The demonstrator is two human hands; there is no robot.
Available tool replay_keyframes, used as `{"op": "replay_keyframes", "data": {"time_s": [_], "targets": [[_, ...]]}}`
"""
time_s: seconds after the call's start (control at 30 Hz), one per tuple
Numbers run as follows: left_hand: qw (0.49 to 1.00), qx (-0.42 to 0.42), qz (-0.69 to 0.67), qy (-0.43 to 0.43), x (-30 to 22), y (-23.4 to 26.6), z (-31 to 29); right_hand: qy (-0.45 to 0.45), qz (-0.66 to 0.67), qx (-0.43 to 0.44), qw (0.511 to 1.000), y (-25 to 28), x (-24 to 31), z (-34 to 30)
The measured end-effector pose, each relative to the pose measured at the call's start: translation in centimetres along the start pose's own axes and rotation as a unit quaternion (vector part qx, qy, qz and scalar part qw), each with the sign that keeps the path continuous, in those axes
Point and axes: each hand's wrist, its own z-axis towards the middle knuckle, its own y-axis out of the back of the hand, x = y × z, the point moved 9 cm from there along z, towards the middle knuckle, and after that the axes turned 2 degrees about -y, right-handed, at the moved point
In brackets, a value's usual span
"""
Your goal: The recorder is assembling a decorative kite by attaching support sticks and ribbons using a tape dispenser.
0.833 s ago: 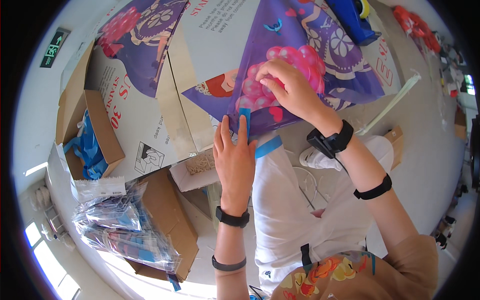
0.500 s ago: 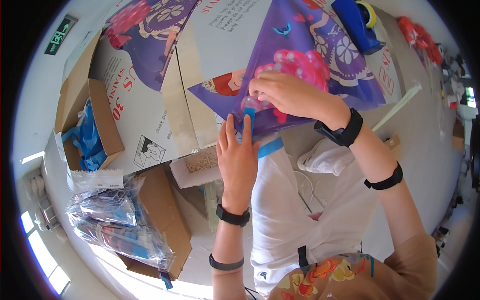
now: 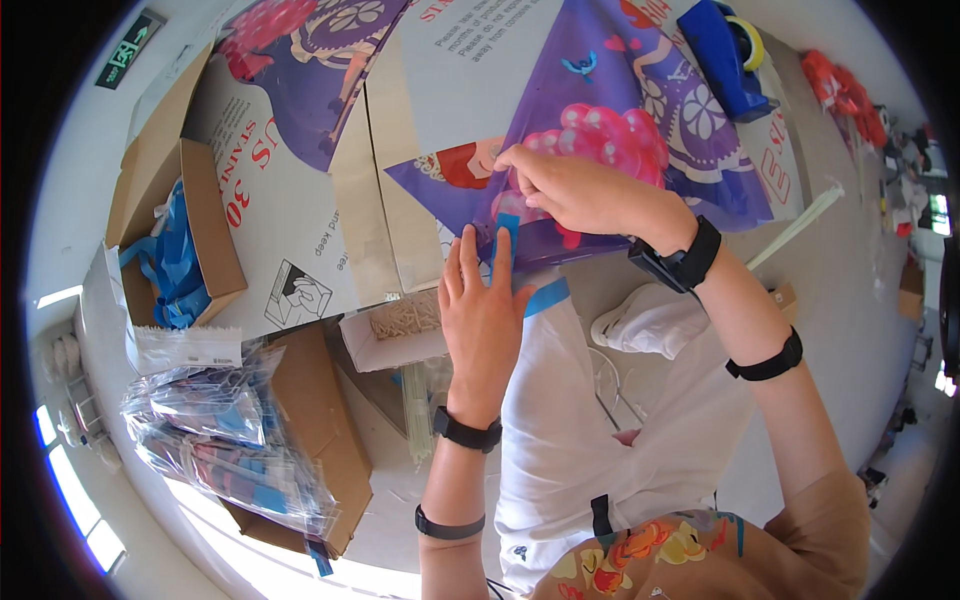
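A thin, glossy purple sheet (image 3: 560,90) printed with a cartoon figure and pink balloons lies on the cardboard-covered work surface. My left hand (image 3: 482,320) is flat at its near edge, with fingers stretched out. Beside my left fingertips a short blue strip (image 3: 508,232) lies on the sheet, and the index finger rests against it. Just beyond the strip, over the pink print, is my right hand (image 3: 575,190). Its fingers are curled in, the bent index finger foremost; whatever they may hold is hidden.
A blue tape dispenser (image 3: 728,65) stands at the far right. On the left, an open carton (image 3: 215,220) holds blue ribbons (image 3: 172,265). Clear-wrapped packages (image 3: 225,440) fill a lower box (image 3: 325,430). A white box (image 3: 375,352) of small pale sticks sits below the near edge.
My right fingers have lifted away from the blue strip's far end, moving slightly farther out over the sheet. My left hand stays flat by the strip. The whole view has shifted a little.
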Motion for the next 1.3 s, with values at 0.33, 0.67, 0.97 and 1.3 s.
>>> {"op": "replay_keyframes", "data": {"time_s": [0.33,0.67,0.97,1.3], "targets": [[1.0,0.002,0.009,-0.004,0.1,-0.2,0.2,0.033,-0.045,0.037,0.998,-2.3,0.0,2.2],[1.0,0.001,0.003,0.0,0.0,-0.2,0.0,0.08,-0.209,0.073,0.972,-3.2,1.4,2.8],[1.0,-0.001,0.013,-0.004,0.1,-0.3,0.0,0.116,-0.267,0.005,0.957,-3.7,1.9,2.9],[1.0,0.0,0.026,-0.016,-0.1,-0.4,0.0,-0.024,-0.308,-0.142,0.94,-1.1,1.5,3.1]]}}
